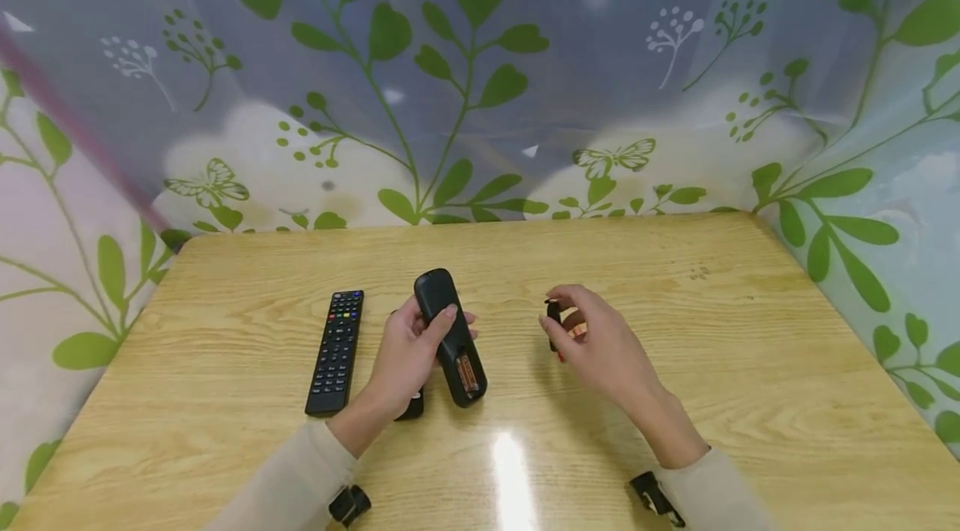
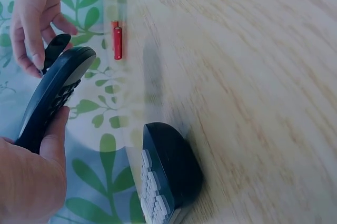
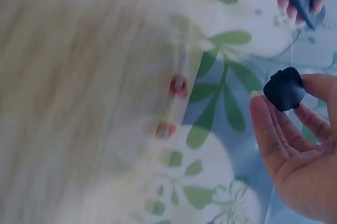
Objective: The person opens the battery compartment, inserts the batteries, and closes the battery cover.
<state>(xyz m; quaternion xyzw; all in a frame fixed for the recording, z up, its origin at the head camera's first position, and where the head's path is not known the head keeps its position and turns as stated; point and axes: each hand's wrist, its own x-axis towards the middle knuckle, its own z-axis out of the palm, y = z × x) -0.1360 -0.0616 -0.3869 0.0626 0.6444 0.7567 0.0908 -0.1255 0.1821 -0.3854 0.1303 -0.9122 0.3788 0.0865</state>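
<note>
My left hand (image 1: pixel 401 352) grips a black remote control (image 1: pixel 438 293), its back turned up and thumb across it. Copper-coloured, battery-like shapes (image 1: pixel 468 375) show in the uncovered compartment at its near end. In my right hand (image 1: pixel 607 348), thumb and fingers pinch a small black battery cover (image 3: pixel 285 89), held above the table and apart from the remote. Two red batteries (image 2: pixel 117 43) are on the table by the right hand, which partly hides them in the head view. Beneath the left hand lies another black remote (image 1: pixel 411 408), mostly covered.
A long black remote (image 1: pixel 335 352) lies buttons up on the wooden table (image 1: pixel 712 331), left of the left hand. Leaf-patterned curtains (image 1: pixel 480 97) hang along the table's back and sides.
</note>
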